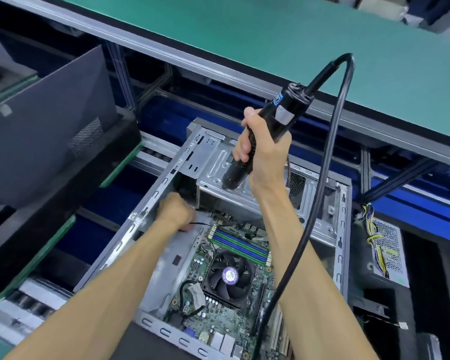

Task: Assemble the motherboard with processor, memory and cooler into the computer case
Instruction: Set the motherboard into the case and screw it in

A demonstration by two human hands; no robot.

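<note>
An open grey computer case [153, 196] lies on its side in front of me. Inside it sits the green motherboard [213, 315] with a black cooler fan [229, 276] and blue and green memory slots [240, 245]. My right hand [260, 157] grips a black electric screwdriver [278, 110] above the drive cage [218, 162], its tip pointing down. My left hand [176, 210] is closed inside the case near the board's far left corner, pinching a thin black cable [200, 223].
The screwdriver's thick black cord [322, 178] loops down across the case. A power supply [389, 248] with yellow wires lies at the right. Dark grey case panels [44, 136] stand at the left. A green-topped shelf [244, 29] runs behind.
</note>
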